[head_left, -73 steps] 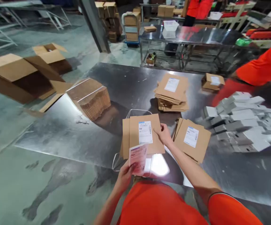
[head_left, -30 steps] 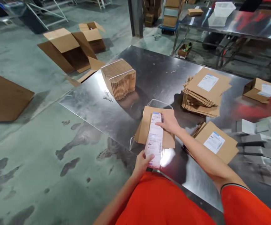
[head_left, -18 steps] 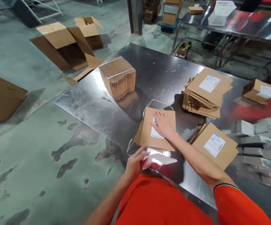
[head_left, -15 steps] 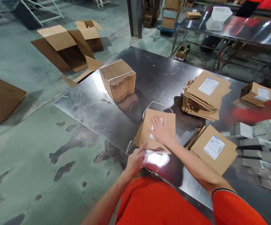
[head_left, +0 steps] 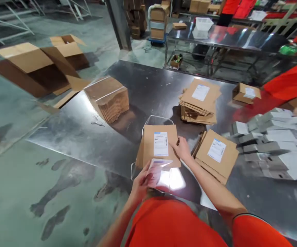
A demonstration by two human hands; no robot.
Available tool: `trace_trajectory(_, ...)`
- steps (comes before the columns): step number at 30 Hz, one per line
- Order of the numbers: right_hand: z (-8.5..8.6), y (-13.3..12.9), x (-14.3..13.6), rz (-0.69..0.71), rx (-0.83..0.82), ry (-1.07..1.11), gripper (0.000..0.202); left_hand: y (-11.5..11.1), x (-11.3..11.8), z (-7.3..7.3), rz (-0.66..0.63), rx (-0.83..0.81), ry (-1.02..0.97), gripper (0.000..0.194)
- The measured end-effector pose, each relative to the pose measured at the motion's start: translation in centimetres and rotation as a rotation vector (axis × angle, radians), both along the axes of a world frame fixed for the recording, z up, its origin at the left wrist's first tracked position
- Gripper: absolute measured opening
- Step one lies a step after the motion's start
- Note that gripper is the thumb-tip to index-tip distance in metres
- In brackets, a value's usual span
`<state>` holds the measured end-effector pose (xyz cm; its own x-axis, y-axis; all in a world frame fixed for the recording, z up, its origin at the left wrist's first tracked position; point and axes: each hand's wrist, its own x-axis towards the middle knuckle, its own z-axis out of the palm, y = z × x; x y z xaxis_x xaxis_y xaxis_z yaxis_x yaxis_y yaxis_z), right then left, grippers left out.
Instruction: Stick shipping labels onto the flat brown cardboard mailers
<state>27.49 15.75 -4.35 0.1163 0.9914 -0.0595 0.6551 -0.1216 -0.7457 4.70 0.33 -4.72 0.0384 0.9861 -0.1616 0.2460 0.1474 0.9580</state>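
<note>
Flat brown cardboard pieces (head_left: 147,140) lie in front of me on the metal table, the top one bearing a white label with blue print. Beneath and around them shows a thin wire-like outline. My left hand (head_left: 140,183) holds a clear, shiny sheet (head_left: 157,171) by its left side, over the cardboard's near edge. At the cardboard's right edge my right hand (head_left: 181,148) has its fingers closed together; what they pinch is too small to name. Just right of it sits a second labelled cardboard stack (head_left: 227,157).
Another labelled stack (head_left: 202,99) stands farther back, a strapped cardboard bundle (head_left: 109,97) to the left. At right are many small white boxes (head_left: 272,147), an open brown box (head_left: 246,93) and another person in red (head_left: 289,80). Open cartons (head_left: 32,68) stand on the floor.
My right hand has moved from lying spread on the cardboard's label to its right edge, uncovering the label. The clear sheet now shows raised at my left hand. The view has shifted rightward.
</note>
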Motion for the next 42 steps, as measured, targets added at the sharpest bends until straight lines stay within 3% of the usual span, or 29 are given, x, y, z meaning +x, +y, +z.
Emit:
trace_trajectory(3,-0.3,-1.3,1.1,-0.136,-0.020,0.352,0.050,0.2,-0.7,0.3,0.045,-0.164,-0.137,0.049)
trace_trajectory(6,0.0,-2.4,7.4,-0.313,0.057,0.515,0.056,0.3,-1.8,1.1,0.116,-0.272,-0.145,0.059)
trace_trajectory(10,1.0,-5.5,20.2,-0.631,0.091,0.376,0.067,-0.4,-2.0,2.7,0.128,-0.336,-0.093,0.059)
trace_trajectory(12,1.8,-6.8,23.4,-0.664,0.038,0.125,0.079,-1.0,-1.1,3.4,0.103,-0.376,-0.122,0.059)
trace_trajectory(13,2.4,-7.1,23.5,-0.611,0.044,-0.006,0.085,-1.3,-0.5,3.7,0.085,-0.391,-0.135,0.058)
trace_trajectory(15,3.9,-7.3,20.5,-0.360,0.123,-0.134,0.092,-1.6,1.1,4.2,0.045,-0.398,-0.148,0.053)
trace_trajectory(18,6.9,-7.0,11.7,0.267,0.176,0.113,0.084,-2.0,2.8,4.8,-0.028,-0.392,-0.179,0.048)
trace_trajectory(19,7.8,-6.9,8.8,0.450,0.144,0.206,0.076,-2.1,3.1,5.1,-0.050,-0.394,-0.198,0.048)
trace_trajectory(21,9.2,-7.1,4.4,0.648,0.081,0.269,0.043,-2.5,3.1,5.9,-0.097,-0.406,-0.243,0.050)
trace_trajectory(23,9.8,-7.6,2.3,0.683,0.033,0.246,0.025,-2.8,2.8,7.2,-0.123,-0.417,-0.310,0.065)
trace_trajectory(26,9.8,-8.6,1.4,0.690,-0.020,0.253,0.032,-2.5,2.9,9.0,-0.012,-0.335,-0.368,0.089)
trace_trajectory(27,9.7,-9.0,1.3,0.706,-0.029,0.262,0.032,-2.1,3.3,9.2,0.057,-0.284,-0.358,0.081)
trace_trajectory(29,9.7,-9.5,1.0,0.739,-0.009,0.238,0.033,-0.9,4.4,9.1,0.200,-0.198,-0.317,0.048)
trace_trajectory(31,9.5,-9.5,0.6,0.754,0.048,0.171,0.034,0.3,5.6,8.1,0.323,-0.174,-0.289,0.027)
trace_trajectory(34,8.4,-7.7,-0.2,0.770,0.122,0.085,0.034,1.2,6.8,5.7,0.426,-0.200,-0.307,0.036)
trace_trajectory(40,5.6,1.1,-1.4,0.545,0.226,-0.052,0.027,0.1,6.9,1.6,0.456,-0.285,-0.343,0.032)
trace_trajectory(42,5.2,3.5,-1.7,0.563,0.206,-0.141,0.030,-0.5,6.9,0.8,0.456,-0.319,-0.364,0.034)
